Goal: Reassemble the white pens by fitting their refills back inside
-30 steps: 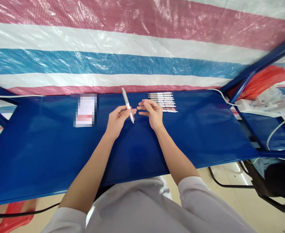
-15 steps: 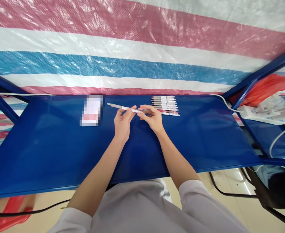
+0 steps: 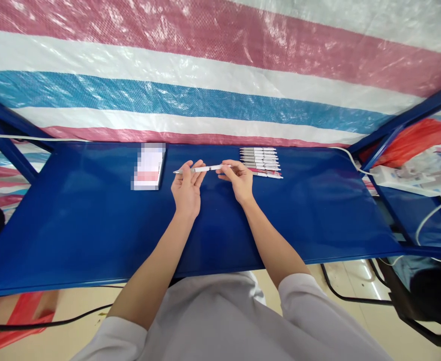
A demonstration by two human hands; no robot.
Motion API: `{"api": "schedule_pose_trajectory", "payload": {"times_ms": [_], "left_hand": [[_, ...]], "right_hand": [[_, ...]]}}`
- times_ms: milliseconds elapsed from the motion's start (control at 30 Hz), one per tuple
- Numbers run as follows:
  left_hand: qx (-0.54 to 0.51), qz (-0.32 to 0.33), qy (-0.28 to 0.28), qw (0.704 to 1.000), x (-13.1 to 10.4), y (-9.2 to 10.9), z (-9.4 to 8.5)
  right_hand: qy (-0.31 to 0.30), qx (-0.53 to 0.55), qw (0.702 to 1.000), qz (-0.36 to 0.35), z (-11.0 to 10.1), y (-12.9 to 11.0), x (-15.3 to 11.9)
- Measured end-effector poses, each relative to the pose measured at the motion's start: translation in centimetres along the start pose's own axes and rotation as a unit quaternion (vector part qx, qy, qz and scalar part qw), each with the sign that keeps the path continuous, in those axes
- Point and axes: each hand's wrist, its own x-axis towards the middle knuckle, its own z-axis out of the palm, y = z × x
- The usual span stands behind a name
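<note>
A white pen (image 3: pixel 204 169) with a grey tip section is held nearly level above the blue table (image 3: pixel 220 230). My left hand (image 3: pixel 187 189) pinches it near the tip, which points left. The fingers of my right hand (image 3: pixel 239 181) are closed on its other end and hide that end. Just beyond my right hand lies a row of several white and grey pens (image 3: pixel 260 158), side by side. One pen with a red part (image 3: pixel 267 173) lies at the near end of that row.
Left of my hands lies a white box-like item (image 3: pixel 149 168), its top blurred out. A red plastic bag (image 3: pixel 412 143) and a white power strip (image 3: pixel 401 181) are at the right, past the blue frame post. Striped sheeting (image 3: pixel 213 110) hangs behind the table.
The pen has shifted and turned closer to level. My left hand now grips nearer its tip, and more of the pen's middle shows between the hands. The view has moved slightly.
</note>
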Motion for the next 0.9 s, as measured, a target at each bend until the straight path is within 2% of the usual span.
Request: {"api": "schedule_pose_trajectory", "payload": {"times_ms": [133, 233, 333, 467, 533, 633, 767, 900], "left_hand": [[-0.015, -0.015, 0.009, 1.0, 0.1, 0.0, 0.3], [-0.019, -0.017, -0.006, 1.0, 0.3, -0.1, 0.7], [0.01, -0.008, -0.034, 0.999, 0.3, -0.3, 0.9], [0.143, 0.043, -0.119, 0.982, 0.2, -0.6, 0.1], [0.235, 0.081, -0.164, 0.955, 0.2, -0.3, -0.8], [0.389, 0.115, -0.21, 0.89, 0.4, 0.6, -2.2], [0.514, 0.179, -0.24, 0.804, 1.3, 1.7, -3.3], [0.62, 0.268, -0.249, 0.694, 2.6, 1.6, -3.8]], "right_hand": [[0.01, 0.063, 0.997, 0.032, 0.8, 0.0, -0.2], [0.029, 0.109, 0.992, 0.051, 1.3, -0.2, -0.2], [0.091, 0.147, 0.983, 0.06, 2.0, -0.3, 0.2], [0.202, 0.166, 0.965, 0.023, 2.9, -0.7, 1.0], [0.24, 0.186, 0.953, -0.006, 3.1, -1.1, 1.4], [0.269, 0.235, 0.933, -0.035, 2.8, -1.7, 1.8], [0.264, 0.317, 0.91, -0.037, 1.9, -2.0, 2.0], [0.239, 0.417, 0.876, -0.037, 1.1, -1.8, 2.0]]}}
